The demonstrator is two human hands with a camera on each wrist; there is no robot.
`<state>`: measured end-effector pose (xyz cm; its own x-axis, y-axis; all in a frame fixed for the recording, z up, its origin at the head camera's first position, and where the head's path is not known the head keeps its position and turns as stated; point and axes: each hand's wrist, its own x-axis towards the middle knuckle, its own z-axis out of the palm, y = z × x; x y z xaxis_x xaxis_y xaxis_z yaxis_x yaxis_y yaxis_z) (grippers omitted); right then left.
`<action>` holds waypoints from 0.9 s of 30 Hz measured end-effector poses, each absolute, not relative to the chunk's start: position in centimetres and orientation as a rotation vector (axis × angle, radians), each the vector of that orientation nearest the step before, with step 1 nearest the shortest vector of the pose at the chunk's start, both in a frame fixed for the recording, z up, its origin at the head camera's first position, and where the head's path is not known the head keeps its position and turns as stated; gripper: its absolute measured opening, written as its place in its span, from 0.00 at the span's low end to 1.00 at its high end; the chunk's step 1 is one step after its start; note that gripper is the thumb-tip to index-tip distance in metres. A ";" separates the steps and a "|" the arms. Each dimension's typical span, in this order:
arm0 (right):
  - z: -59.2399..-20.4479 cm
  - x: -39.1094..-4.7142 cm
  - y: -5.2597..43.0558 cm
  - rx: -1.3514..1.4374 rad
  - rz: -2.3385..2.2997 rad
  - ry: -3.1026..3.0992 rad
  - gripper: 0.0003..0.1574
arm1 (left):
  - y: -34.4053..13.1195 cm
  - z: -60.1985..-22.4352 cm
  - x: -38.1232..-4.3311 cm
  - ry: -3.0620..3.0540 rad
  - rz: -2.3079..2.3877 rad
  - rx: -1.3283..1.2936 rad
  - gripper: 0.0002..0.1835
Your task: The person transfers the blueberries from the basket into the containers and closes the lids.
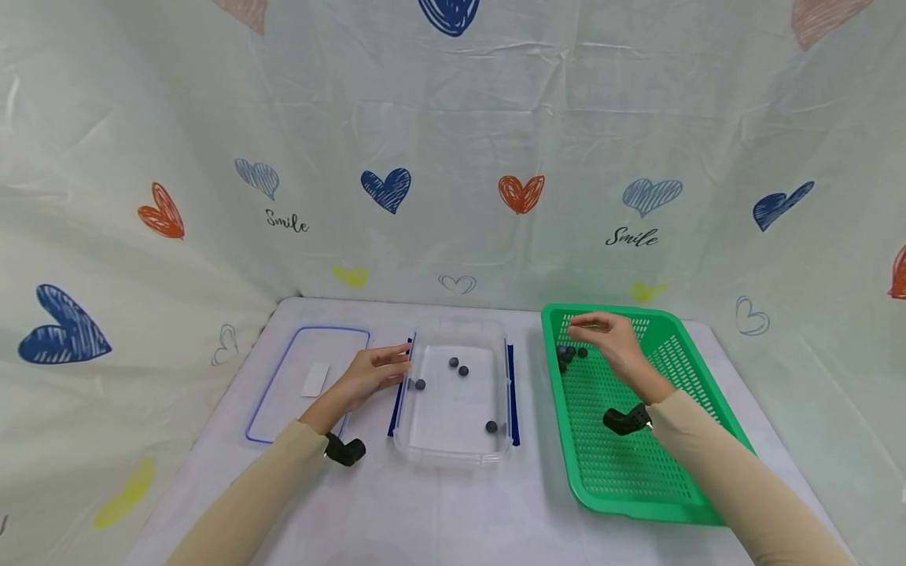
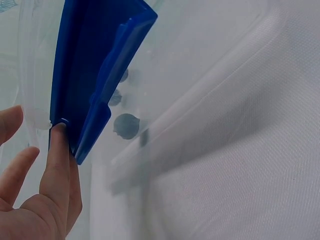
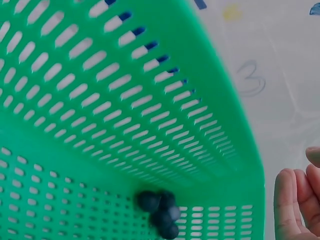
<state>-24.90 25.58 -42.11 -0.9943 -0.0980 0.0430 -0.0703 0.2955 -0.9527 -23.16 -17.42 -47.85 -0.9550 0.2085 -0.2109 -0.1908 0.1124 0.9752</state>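
Note:
A clear plastic container (image 1: 453,417) with blue side latches stands mid-table. Several blueberries lie spread over its floor, one blueberry (image 1: 491,427) near the front right corner. At the container's left side, my left hand (image 1: 371,371) has fairly straight fingers touching the blue latch (image 2: 95,75), the thumb standing apart. My right hand (image 1: 612,342) hovers over the far left part of the green basket (image 1: 573,464), fingers loosely bent and holding nothing visible. Beneath it, a small cluster of blueberries (image 3: 162,215) sits in the basket's corner.
Left of the container lies a clear lid (image 1: 286,417) with a blue rim and a white rectangle (image 1: 315,380) on it. The basket's raised walls border the right side of the table. A heart-printed curtain (image 1: 453,236) hangs behind the table.

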 end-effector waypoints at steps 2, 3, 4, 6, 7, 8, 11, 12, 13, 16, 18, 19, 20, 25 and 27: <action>-42.3 -25.0 25.9 -0.152 -1.844 2.514 0.28 | -17.5 -47.8 -23.1 2.098 1.918 0.015 0.28; -42.4 -25.0 26.0 -0.145 -1.845 2.517 0.28 | -17.5 -47.8 -23.1 2.098 1.918 0.015 0.28; -42.5 -25.1 26.2 -0.143 -1.844 2.521 0.28 | -17.5 -47.8 -23.1 2.098 1.918 0.015 0.28; -42.8 -25.3 26.5 -0.138 -1.849 2.524 0.29 | -17.5 -47.8 -23.1 2.099 1.916 0.012 0.28; -42.9 -25.3 26.6 -0.131 -1.843 2.530 0.28 | -17.5 -47.8 -23.2 2.100 1.917 0.011 0.28; -43.1 -25.4 26.8 -0.126 -1.836 2.538 0.29 | -17.5 -47.8 -23.2 2.101 1.917 0.009 0.28; -43.6 -25.5 27.3 -0.097 -1.789 2.591 0.30 | -17.5 -47.9 -23.2 2.107 1.910 0.012 0.28; -43.8 -25.6 27.4 -0.085 -1.777 2.604 0.30 | -17.5 -47.9 -23.2 2.106 1.910 0.013 0.28; -44.1 -25.7 27.6 -0.077 -1.766 2.615 0.30 | -17.5 -48.0 -23.2 2.105 1.909 0.013 0.28; -44.9 -26.0 28.2 -0.055 -1.741 2.641 0.29 | -17.4 -48.0 -23.2 2.106 1.907 0.013 0.29; -45.4 -26.2 28.5 -0.048 -1.745 2.640 0.28 | -17.4 -48.1 -23.2 2.105 1.912 0.008 0.28; -45.6 -26.3 28.6 -0.042 -1.742 2.643 0.28 | -17.4 -48.1 -23.2 2.105 1.913 0.007 0.28; -45.7 -26.3 28.7 -0.039 -1.741 2.643 0.28 | -17.4 -48.1 -23.2 2.105 1.916 0.005 0.28; -46.3 -26.6 28.8 0.007 -1.710 2.666 0.27 | -17.4 -48.1 -23.3 2.099 1.922 0.007 0.28; -46.6 -26.7 28.9 0.034 -1.675 2.697 0.27 | -17.4 -48.1 -23.3 2.095 1.920 0.014 0.28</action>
<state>-26.70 28.85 -46.56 -0.9992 0.0361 0.0171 0.0007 0.4436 -0.8962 -23.27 -17.37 -48.06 -0.9555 0.2064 -0.2109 -0.1921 0.1073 0.9755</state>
